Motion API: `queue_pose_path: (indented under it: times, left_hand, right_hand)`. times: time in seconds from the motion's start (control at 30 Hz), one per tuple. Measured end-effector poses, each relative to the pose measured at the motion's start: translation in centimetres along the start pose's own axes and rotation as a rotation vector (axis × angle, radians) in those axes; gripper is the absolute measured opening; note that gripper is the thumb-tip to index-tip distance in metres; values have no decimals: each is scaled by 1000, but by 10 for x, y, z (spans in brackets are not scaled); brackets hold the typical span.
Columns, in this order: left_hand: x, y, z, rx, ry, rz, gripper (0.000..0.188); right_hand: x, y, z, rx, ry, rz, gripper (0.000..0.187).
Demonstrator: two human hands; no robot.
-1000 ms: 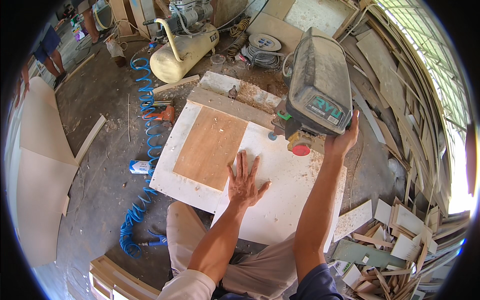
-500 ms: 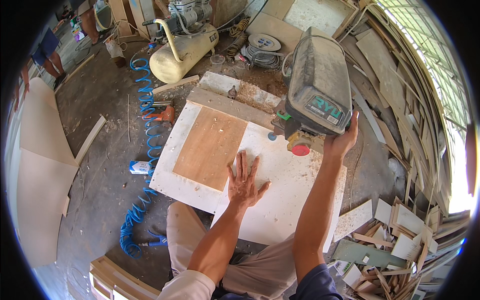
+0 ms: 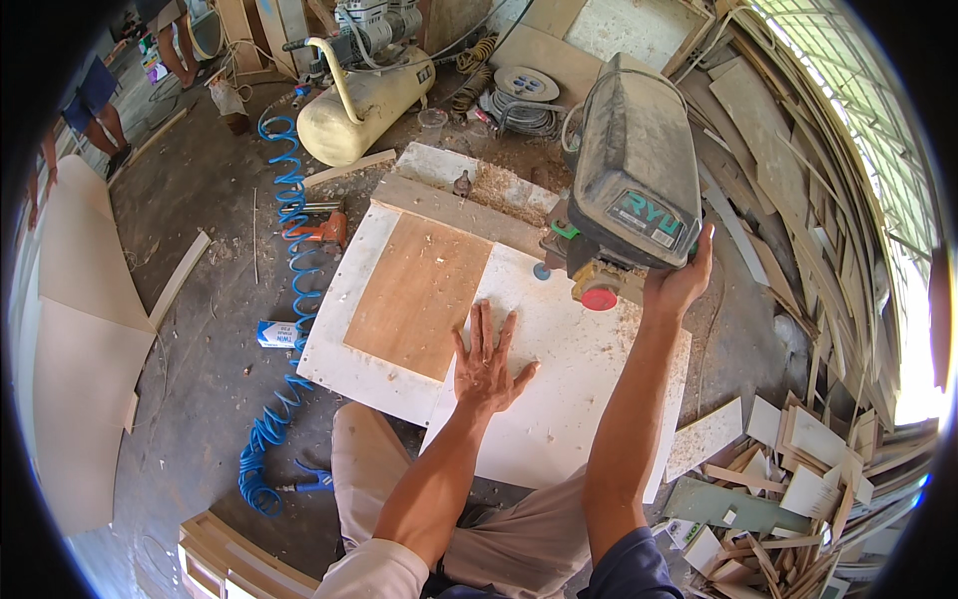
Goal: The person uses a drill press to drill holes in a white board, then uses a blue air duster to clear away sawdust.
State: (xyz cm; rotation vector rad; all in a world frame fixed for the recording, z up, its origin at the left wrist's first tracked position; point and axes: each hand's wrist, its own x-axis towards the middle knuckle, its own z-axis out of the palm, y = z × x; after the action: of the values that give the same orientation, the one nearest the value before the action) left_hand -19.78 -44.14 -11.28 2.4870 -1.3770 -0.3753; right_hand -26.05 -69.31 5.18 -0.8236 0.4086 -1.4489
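Observation:
A machine that looks like a bench drill press (image 3: 639, 140), with a dusty dark cover and a red knob in front, stands at the upper right. My right hand (image 3: 681, 280) is closed on its near right side; the part under my fingers is hidden. A white board (image 3: 559, 409) with wood shavings on it lies in front of me, partly under the machine. My left hand (image 3: 487, 364) rests on it, palm down with fingers spread. Beside that hand, to the left, is a rectangular brown wooden area (image 3: 414, 295). A plank (image 3: 459, 212) runs along the board's far edge.
A coiled blue air hose (image 3: 289, 190) with a blue air gun (image 3: 317, 479) lies on the left, near an orange power tool (image 3: 327, 230) and a small box (image 3: 279, 333). Behind stands a cream compressor (image 3: 359, 110). Wood offcuts (image 3: 778, 479) pile up at right. Another person's legs (image 3: 95, 110) show far left.

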Motion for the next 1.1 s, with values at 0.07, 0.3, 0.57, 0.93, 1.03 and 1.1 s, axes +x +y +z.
queue_pose_path:
  times: [0.07,0.3,0.57,0.93,1.03,1.1]
  left_hand:
    - [0,0,0,2,1,-1,98]
    - [0,0,-1,13,-9,5,98]
    - [0,0,-3,16,-28,-3,99]
    - [1,2,-4,29,-28,-6,98]
    - [0,0,-3,30,-27,-14,98]
    - [0,1,-3,26,-25,-13,98]
  right_hand:
    - [0,0,1,1,-1,-3,35]
    - [-2,0,1,10,3,-15,36]
    - [-6,1,2,12,-5,-17,35]
    - [8,6,-29,36,-170,-25,32]
    - [-9,2,1,11,-27,-36,35]
    - [-10,1,3,13,-27,-35,36]
